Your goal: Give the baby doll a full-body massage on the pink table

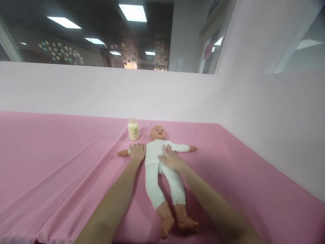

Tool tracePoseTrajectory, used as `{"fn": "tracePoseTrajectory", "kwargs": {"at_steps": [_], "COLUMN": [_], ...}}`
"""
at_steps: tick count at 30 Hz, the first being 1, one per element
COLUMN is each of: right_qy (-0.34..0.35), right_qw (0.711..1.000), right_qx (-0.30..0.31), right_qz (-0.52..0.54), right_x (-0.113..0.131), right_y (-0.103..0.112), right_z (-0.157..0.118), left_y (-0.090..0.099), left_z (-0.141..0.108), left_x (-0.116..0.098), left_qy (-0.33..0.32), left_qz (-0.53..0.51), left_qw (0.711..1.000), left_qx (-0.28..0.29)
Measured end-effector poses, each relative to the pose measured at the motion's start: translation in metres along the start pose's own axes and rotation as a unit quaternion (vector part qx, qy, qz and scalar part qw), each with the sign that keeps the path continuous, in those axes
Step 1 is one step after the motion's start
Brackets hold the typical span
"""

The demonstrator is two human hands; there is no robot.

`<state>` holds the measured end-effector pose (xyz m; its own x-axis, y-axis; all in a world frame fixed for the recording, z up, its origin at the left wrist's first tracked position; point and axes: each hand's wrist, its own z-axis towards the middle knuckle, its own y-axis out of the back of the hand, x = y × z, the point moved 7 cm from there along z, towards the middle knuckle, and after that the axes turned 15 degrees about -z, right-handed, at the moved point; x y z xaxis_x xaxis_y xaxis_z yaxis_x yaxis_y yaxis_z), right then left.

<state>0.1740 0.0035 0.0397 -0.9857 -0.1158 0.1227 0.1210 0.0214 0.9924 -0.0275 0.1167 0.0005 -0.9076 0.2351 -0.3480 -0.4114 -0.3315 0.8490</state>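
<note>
Resting left hand (137, 151) on outstretched arm of doll (153, 153), right hand (171, 159) on its torso — we had hands apart, fingers spread. Doll lay face-up on pink sheet (63, 152) — pale yellow bottle (133, 131) stood upright near its head.

No brand, word or number is legible in the scene before you. On the pink cloth (83, 169) ahead, a pale yellow bottle (130, 131) faces you with dark printing (136, 133) on its front, a small emblem above a few short lines, all too small and soft for you to read. Up to your right, seen through the window (149, 37), a narrow dark sign (212, 8) stands at a steep slant, its markings unreadable from your position, while a pink sheet (208, 51) below it shows you no readable lettering
</note>
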Motion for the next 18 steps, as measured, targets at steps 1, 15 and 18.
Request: {"fn": "tracePoseTrajectory", "kwargs": {"at_steps": [1,15,18], "right_qy": [0.067,0.191,0.278], "right_qw": [0.998,0.978,0.96], "right_qx": [0.016,0.013,-0.003], "right_qz": [0.007,0.083,0.038], "right_x": [0.024,0.052,0.092], "right_y": [0.0,0.029,0.02], "right_z": [-0.016,-0.062,-0.065], "left_y": [0.0,0.002,0.005], "left_z": [-0.001,-0.001,-0.003], "left_x": [-0.001,-0.01,-0.012], "left_qy": [-0.001,-0.001,0.003], "left_qz": [0.001,-0.025,-0.024], "left_qw": [1.0,1.0,1.0], "left_qx": [0.001,-0.001,0.0]}}
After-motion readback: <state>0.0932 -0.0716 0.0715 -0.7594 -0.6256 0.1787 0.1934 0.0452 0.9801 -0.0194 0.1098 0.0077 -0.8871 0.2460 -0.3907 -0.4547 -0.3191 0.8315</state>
